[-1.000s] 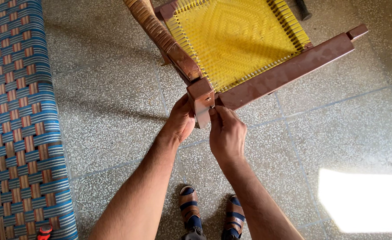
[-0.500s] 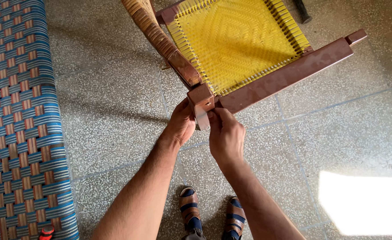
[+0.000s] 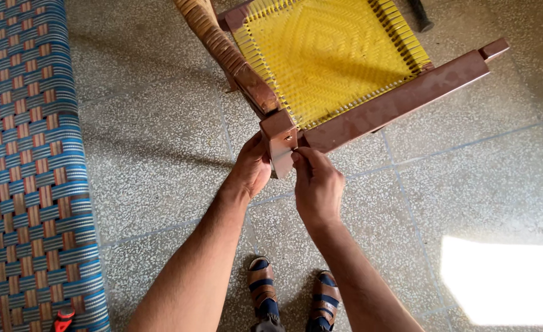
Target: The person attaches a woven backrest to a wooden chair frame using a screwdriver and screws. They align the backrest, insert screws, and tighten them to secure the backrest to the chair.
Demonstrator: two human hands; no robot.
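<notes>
A brown metal frame [image 3: 400,98] tilts up from the floor, with a seat of yellow woven cord [image 3: 327,52] stretched across it. My left hand [image 3: 251,166] wraps around the frame's near corner post [image 3: 279,138] from the left. My right hand [image 3: 317,184] pinches at the joint just right of that post, fingertips closed on the frame where the cord meets it. What sits between the fingertips is too small to tell. A side rail wrapped in brown cord [image 3: 222,46] runs up to the far left.
A cot with blue, white and brown woven straps [image 3: 25,166] fills the left edge. A red-handled tool [image 3: 62,320] lies at its lower end. Speckled stone floor [image 3: 160,154] lies all around, with a bright sun patch [image 3: 505,280] at lower right. My sandalled feet [image 3: 293,298] stand below.
The frame and both hands have shifted slightly; both hands stay on the corner, and the right fingertips have closed in on the joint.
</notes>
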